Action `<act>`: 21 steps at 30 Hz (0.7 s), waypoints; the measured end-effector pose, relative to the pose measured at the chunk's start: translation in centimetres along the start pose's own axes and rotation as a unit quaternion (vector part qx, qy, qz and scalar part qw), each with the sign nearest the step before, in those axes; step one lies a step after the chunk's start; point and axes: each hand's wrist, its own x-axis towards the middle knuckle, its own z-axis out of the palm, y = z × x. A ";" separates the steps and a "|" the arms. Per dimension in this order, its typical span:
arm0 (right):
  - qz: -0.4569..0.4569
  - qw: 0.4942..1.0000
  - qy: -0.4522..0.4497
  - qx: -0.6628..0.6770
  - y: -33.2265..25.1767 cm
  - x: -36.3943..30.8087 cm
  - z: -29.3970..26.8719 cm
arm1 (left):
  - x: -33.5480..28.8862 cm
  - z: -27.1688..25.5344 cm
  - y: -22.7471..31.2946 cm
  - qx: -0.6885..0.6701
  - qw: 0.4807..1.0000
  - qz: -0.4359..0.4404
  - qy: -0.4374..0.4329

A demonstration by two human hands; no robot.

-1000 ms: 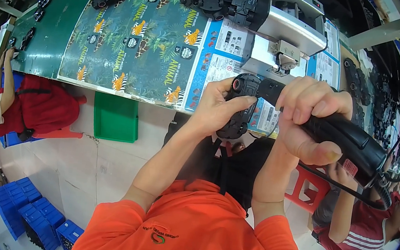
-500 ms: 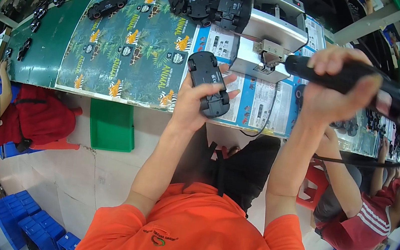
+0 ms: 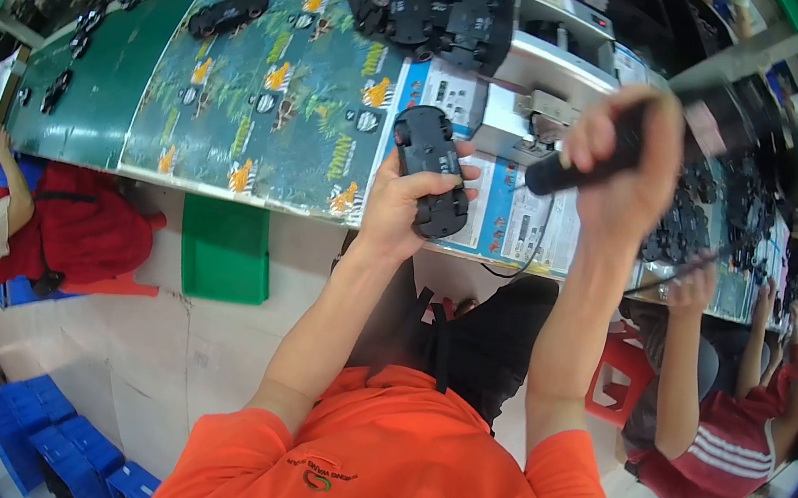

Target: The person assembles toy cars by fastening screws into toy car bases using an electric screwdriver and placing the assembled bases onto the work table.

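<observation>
My left hand [image 3: 396,210] grips a black toy car [image 3: 423,141] with its underside turned up, thumb across the chassis, over the table's near edge. To the right, my right hand [image 3: 647,161] is wrapped round a black electric screwdriver [image 3: 570,173], blurred by motion. Its nose points left toward the toy car but stays apart from it. Just beyond that nose stands a silver screw feeder [image 3: 508,127] with a small metal outlet block. Whether a screw sits on the bit is too blurred to tell.
Several black toy cars [image 3: 430,16] lie piled beside a larger silver machine [image 3: 560,59]. One more car [image 3: 229,13] rests on the printed green sheet [image 3: 265,121]. Co-workers sit at left and right. A green bin [image 3: 225,251] stands on the floor.
The screwdriver has come away from the screw feeder, toward me and left, nearer the toy car. My left hand and the car have shifted slightly right in view.
</observation>
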 end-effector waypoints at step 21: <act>-0.052 0.983 -0.164 0.066 2.9 -5.8 3.0 | -0.4 0.6 0.4 0.005 1.000 -0.023 0.011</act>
